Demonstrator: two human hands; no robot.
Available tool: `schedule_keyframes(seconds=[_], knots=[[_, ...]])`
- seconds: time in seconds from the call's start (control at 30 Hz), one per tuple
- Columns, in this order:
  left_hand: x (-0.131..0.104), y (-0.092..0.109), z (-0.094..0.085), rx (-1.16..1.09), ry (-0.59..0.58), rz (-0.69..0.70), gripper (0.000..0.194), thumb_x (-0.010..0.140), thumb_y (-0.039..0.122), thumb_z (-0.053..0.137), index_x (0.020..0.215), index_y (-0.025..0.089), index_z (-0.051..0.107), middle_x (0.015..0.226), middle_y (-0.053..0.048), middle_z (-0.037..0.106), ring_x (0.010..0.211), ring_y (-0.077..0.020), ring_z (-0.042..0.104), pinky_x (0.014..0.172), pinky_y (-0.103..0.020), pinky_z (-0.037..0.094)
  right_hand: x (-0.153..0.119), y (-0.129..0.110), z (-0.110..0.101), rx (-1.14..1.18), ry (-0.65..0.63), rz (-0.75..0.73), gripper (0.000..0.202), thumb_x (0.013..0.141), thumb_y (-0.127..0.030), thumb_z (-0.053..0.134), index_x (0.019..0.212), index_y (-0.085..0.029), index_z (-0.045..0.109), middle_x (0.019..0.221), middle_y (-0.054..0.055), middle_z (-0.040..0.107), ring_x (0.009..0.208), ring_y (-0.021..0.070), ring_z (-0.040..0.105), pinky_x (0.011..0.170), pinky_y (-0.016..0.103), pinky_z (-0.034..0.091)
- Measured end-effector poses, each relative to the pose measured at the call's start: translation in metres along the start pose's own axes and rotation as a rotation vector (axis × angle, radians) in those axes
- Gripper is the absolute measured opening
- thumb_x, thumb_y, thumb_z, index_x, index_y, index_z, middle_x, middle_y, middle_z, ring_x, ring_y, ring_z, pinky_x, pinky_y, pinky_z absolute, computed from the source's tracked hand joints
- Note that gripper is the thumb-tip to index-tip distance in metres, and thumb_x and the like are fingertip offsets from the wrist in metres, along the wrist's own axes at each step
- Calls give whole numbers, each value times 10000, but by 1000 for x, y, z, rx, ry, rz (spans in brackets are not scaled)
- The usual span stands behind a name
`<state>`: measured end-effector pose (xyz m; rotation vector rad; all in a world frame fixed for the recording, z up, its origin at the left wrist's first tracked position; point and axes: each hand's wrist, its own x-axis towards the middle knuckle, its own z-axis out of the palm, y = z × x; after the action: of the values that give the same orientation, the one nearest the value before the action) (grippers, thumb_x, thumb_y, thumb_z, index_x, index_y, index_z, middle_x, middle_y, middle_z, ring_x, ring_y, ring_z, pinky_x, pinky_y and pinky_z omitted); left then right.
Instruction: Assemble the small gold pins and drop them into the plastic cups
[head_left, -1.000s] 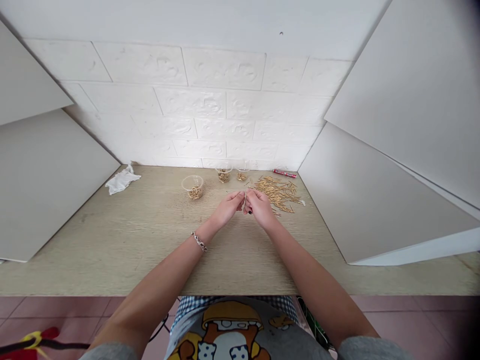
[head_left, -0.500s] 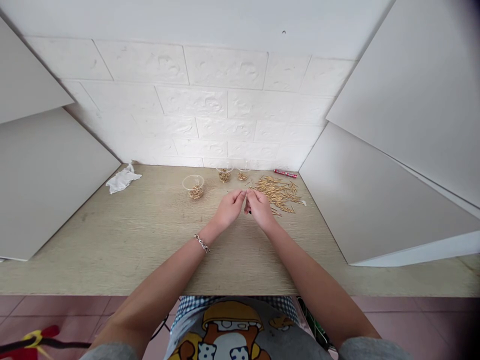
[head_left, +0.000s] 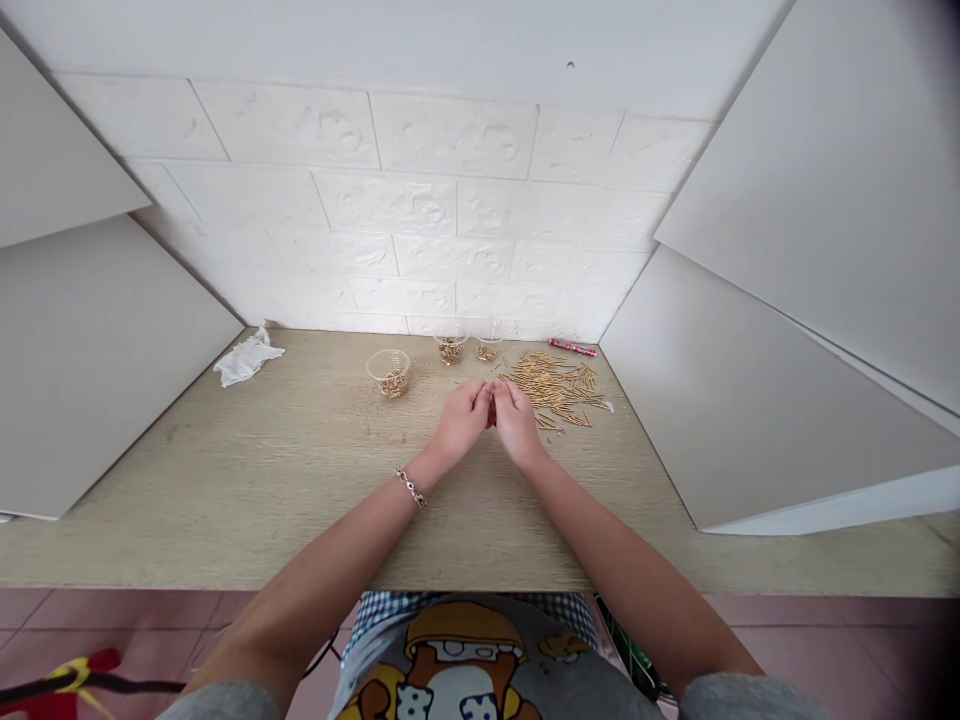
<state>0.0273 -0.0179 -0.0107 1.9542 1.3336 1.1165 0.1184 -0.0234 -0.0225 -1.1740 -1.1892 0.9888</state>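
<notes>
My left hand and my right hand meet above the table, thumbs and fingertips pinched close together. Whatever sits between the fingers is too small and too covered to name. Just beyond and to the right of my right hand lies a loose pile of thin gold-coloured metal pins. A clear plastic cup holding small gold-coloured pieces stands to the left of my left hand. Behind the hands are two more clear cups, one fuller and one with fewer gold-coloured pieces.
A crumpled white tissue lies at the table's back left. Near the back right is a red tube-like packet. White panels stand on the left and right, with a white brick-patterned wall behind the wooden table.
My hands have drawn closer together, the left shifting slightly right. The fingers of my right hand have curled in. The cups and the pile of pins stay put.
</notes>
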Motion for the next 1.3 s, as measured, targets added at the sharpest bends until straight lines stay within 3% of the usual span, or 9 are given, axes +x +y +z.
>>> schedule_keyframes(seconds=[0.13,0.3,0.47,0.6,0.7,0.97,1.13,1.3], knots=[[0,0,1,-41,-27,-45,352,882,296,313,557,183,383,509,23,448,518,-116,440,545,-252,328,-1,-1,1,-3,16,11,298,809,-415,376,595,-208,401,455,-63,395,406,90,410,412,221,336],[1,-3,-1,212,14,163,333,881,247,339,555,187,378,561,-1,457,618,-143,450,623,-277,340,-1,0,3,65,8,71,282,808,-388,360,590,-211,384,469,-59,395,418,93,404,418,222,329],[2,-2,-5,306,26,254,318,894,243,317,596,187,412,599,-14,474,654,-153,460,634,-278,355,-3,-4,1,-82,87,-71,301,826,-389,355,588,-207,380,483,-49,411,447,94,394,456,229,322],[2,0,-9,272,-3,330,327,902,265,302,606,185,413,614,-10,488,663,-143,470,673,-272,369,1,-3,-6,-89,-44,-101,333,843,-434,339,603,-207,386,469,-53,398,429,95,395,446,231,321],[2,0,-10,185,-15,272,354,905,298,292,591,184,411,584,1,486,633,-135,470,672,-268,373,2,-3,-8,-94,-75,-89,359,848,-461,330,601,-207,383,457,-52,393,420,96,396,441,233,320],[-2,7,-3,-212,-13,-22,339,868,342,342,580,174,399,551,24,463,549,-105,439,547,-240,351,-3,-5,-5,-88,12,-148,385,836,-511,347,605,-205,384,544,-33,413,502,103,422,491,236,358],[-3,10,1,-472,-34,-110,345,858,398,355,609,166,410,569,23,459,540,-89,442,532,-228,374,-4,-7,-4,48,-26,-117,383,821,-516,375,600,-203,384,550,-30,424,476,92,409,451,226,354],[-3,11,1,-542,-41,-141,353,852,417,363,607,166,398,550,32,438,522,-80,429,520,-223,377,-4,-9,-3,78,-50,-94,393,816,-524,390,594,-200,381,535,-30,423,452,86,404,427,223,352]])
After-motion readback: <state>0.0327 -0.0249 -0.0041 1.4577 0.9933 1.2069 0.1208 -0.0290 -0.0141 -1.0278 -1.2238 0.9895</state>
